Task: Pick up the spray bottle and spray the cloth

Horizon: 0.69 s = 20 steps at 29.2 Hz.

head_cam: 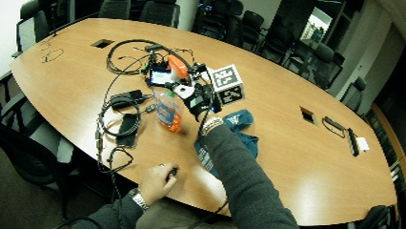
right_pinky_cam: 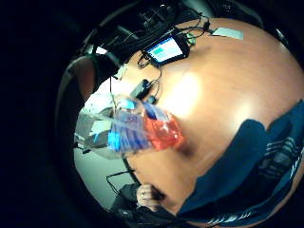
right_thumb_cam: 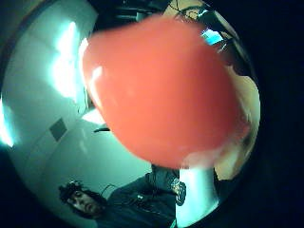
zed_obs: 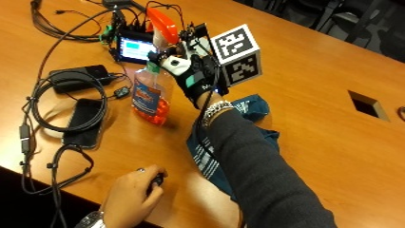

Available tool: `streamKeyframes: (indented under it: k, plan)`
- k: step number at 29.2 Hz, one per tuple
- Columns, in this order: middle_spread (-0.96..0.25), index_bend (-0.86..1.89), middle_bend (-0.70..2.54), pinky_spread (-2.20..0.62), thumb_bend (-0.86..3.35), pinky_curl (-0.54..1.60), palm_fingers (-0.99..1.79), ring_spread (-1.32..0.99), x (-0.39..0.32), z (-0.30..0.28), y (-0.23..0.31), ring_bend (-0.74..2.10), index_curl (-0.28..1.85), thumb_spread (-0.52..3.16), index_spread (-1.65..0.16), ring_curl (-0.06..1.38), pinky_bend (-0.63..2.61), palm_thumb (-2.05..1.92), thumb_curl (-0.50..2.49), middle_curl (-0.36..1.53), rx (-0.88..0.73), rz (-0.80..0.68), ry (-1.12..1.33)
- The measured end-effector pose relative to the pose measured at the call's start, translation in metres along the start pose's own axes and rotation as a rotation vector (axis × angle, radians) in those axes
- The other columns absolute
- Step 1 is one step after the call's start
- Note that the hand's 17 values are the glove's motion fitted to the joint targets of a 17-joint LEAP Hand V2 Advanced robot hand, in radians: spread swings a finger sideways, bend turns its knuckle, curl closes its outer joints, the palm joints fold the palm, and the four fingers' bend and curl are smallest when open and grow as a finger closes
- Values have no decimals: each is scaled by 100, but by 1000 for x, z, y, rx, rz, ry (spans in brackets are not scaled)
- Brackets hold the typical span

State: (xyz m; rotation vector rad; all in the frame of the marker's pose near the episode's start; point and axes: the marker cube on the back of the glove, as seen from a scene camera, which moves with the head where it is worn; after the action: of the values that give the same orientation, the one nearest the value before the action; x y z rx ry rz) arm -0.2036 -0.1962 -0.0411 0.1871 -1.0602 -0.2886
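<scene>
In the outside view my gloved right hand (zed_obs: pixel 190 76) grips the spray bottle (zed_obs: pixel 150 97) round its neck, just under the orange trigger head (zed_obs: pixel 161 23). The bottle is clear with a blue label and orange liquid, and it tilts; I cannot tell whether its base touches the table. Its orange head (right_thumb_cam: pixel 161 90) fills the thumb side palm view, and its body (right_pinky_cam: pixel 137 130) shows in the little finger side view. The dark blue cloth (zed_obs: pixel 253 109) with white stripes lies crumpled on the table under and beside my forearm, right of the bottle. The cloth (right_pinky_cam: pixel 256 161) also lies beyond the bottle's base.
A black phone (zed_obs: pixel 85 121), a power brick (zed_obs: pixel 79 78) and looped cables (zed_obs: pixel 38 109) lie left of the bottle. A small lit screen (zed_obs: pixel 136 50) stands behind it. The bare left hand (zed_obs: pixel 133 194) rests near the front edge. A rectangular cutout (zed_obs: pixel 367 103) sits far right.
</scene>
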Motion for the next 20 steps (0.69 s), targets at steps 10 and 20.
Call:
streamKeyframes:
  k: [10,20]
  plan:
    - [-12,11,31,19,-3,38,48,-9,7,-28,50,49,30,93,-32,39,44,81,61,43,-113,-36,198]
    - [-7,18,25,25,-4,34,48,-3,1,-76,140,38,31,104,-35,34,34,72,53,39,-175,-77,502]
